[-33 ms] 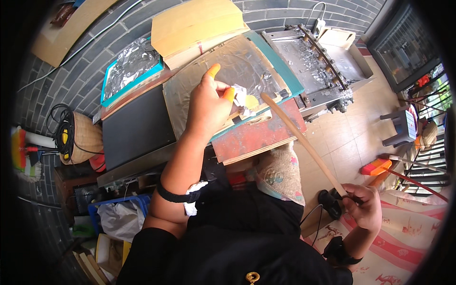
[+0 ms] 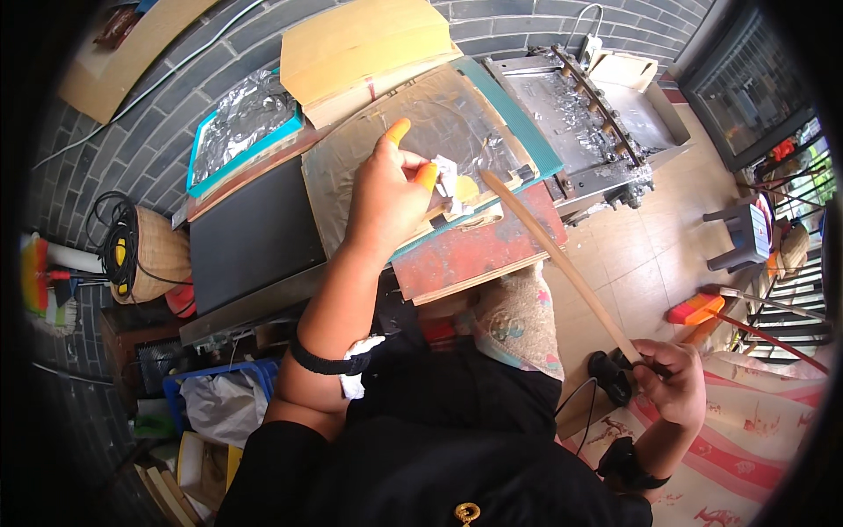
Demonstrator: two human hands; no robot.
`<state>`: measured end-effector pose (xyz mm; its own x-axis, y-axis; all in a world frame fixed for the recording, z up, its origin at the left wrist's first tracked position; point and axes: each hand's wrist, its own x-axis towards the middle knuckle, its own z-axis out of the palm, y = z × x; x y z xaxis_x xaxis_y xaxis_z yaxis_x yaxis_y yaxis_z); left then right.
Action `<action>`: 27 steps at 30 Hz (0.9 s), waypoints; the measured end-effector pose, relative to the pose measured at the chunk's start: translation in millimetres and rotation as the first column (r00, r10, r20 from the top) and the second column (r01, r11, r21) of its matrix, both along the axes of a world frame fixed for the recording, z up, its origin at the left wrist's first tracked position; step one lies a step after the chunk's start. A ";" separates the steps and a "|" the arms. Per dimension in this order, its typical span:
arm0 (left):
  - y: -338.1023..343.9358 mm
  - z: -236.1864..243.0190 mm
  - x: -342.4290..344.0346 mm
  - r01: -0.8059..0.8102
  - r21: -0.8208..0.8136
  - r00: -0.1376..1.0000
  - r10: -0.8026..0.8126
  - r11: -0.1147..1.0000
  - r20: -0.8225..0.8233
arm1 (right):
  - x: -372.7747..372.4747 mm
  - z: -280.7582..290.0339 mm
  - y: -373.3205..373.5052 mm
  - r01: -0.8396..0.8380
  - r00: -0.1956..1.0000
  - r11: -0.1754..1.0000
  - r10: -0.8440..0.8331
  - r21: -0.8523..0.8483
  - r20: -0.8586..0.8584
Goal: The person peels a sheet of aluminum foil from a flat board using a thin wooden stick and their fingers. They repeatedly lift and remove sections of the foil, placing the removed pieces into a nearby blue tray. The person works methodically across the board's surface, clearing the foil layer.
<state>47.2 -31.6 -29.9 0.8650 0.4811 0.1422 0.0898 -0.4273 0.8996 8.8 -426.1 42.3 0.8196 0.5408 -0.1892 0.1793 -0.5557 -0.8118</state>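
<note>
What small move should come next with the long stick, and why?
Probably press the stick's far tip down a little. The right hand holds the long wooden stick by its near end, and its far tip already sits beside the foil piece pinched in the left hand over the worn board.

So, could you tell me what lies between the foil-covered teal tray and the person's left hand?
In the head view, a flat black panel lies between the foil-covered teal tray and the left hand.
</note>
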 end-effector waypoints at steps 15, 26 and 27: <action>-13.8 -6.9 6.2 0.081 -0.092 0.996 -0.077 0.993 0.044 | -5.8 10.2 1.4 -0.049 0.996 0.994 0.055 -0.095 0.070; -13.7 -8.0 4.5 0.082 -0.072 0.996 -0.080 0.994 0.037 | -5.7 3.0 2.8 -0.058 0.990 0.996 0.067 -0.074 0.121; -11.4 -8.1 3.1 0.077 -0.081 0.996 -0.073 0.994 0.050 | -4.5 4.5 1.9 -0.065 0.993 0.991 0.075 -0.113 0.092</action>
<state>50.4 -43.0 -38.0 0.8922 0.4274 0.1459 0.0171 -0.3548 0.9348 4.3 -424.2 46.8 0.7976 0.5777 -0.1732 0.2948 -0.6240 -0.7237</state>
